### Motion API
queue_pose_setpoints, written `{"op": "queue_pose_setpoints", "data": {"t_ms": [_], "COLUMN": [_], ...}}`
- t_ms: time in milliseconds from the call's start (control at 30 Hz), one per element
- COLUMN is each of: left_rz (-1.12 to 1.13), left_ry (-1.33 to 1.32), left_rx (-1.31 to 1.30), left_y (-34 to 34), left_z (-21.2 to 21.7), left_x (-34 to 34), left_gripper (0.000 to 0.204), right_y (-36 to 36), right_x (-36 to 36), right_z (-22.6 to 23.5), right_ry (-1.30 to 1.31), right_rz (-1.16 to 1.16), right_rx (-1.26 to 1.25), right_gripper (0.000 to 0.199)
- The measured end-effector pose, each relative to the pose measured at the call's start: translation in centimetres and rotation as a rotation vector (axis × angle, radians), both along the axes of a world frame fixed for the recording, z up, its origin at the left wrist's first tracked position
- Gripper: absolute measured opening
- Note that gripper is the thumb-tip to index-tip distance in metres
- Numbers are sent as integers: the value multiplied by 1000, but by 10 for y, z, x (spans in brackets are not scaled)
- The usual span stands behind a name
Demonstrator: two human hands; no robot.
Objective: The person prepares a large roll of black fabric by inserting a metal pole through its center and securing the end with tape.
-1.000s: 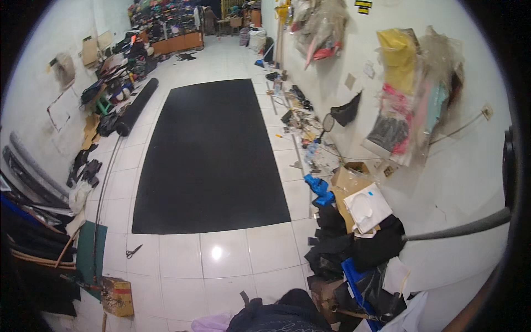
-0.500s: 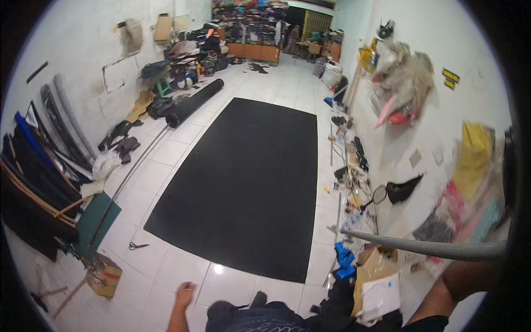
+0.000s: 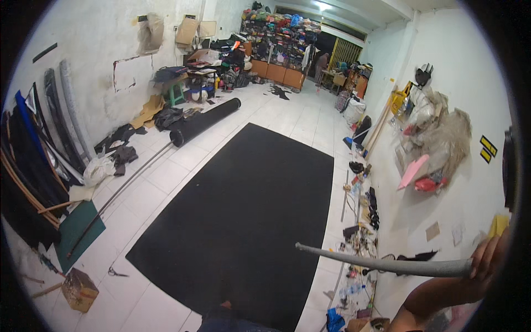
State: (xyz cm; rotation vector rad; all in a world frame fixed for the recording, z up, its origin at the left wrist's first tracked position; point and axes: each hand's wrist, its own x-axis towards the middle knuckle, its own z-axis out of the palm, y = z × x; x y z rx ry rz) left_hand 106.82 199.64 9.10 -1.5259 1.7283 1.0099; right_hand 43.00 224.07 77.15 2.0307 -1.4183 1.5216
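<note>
Head view: one grey tube [image 3: 387,265] in my right hand [image 3: 488,260], one black sheet [image 3: 238,216] on the floor [image 3: 157,185].
My right hand grips the tube's near end, fingers curled around it; its far end shows in front of the sheet. My left hand is out of sight, so I cannot tell its state. The sheet lies flat on the white tiles, with one black roll [image 3: 206,122] and one pair of scissors [image 3: 117,273] to its left. Two yellow-and-black labels [image 3: 488,145] bearing print are on the right-hand wall [image 3: 470,50].
</note>
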Motion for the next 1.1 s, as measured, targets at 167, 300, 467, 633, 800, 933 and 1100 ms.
{"op": "queue_pose_setpoints", "data": {"t_ms": [167,300,467,633,800,933,1100], "left_rz": [-229,253,255,314,174,81,135], "left_ry": [59,613,757,597,-116,24,62], "left_rx": [-278,-493,-506,-572,36,125,47], "left_y": [-265,-406,-514,-538,-463,-432,-536], "left_z": [7,110,180,83,-5,44,79], "left_x": [-158,-453,-645,-694,-645,-728,-844], "left_gripper": [53,47,45,37,53,55,57], "right_y": [-78,-98,-82,-220,-393,-488,-616], "right_x": [-127,-197,-341,-483,-653,-762,-906], "right_z": [-26,-15,-59,-70,-95,-100,-168], "right_ry": [-48,-92,-192,-403,-651,-626,-629], "right_rz": [-234,-406,280,236,124,-196,-542], "right_rx": [-292,-237,32,16,-250,-155,93], "right_gripper": [31,26,33,35,36,43,41]}}
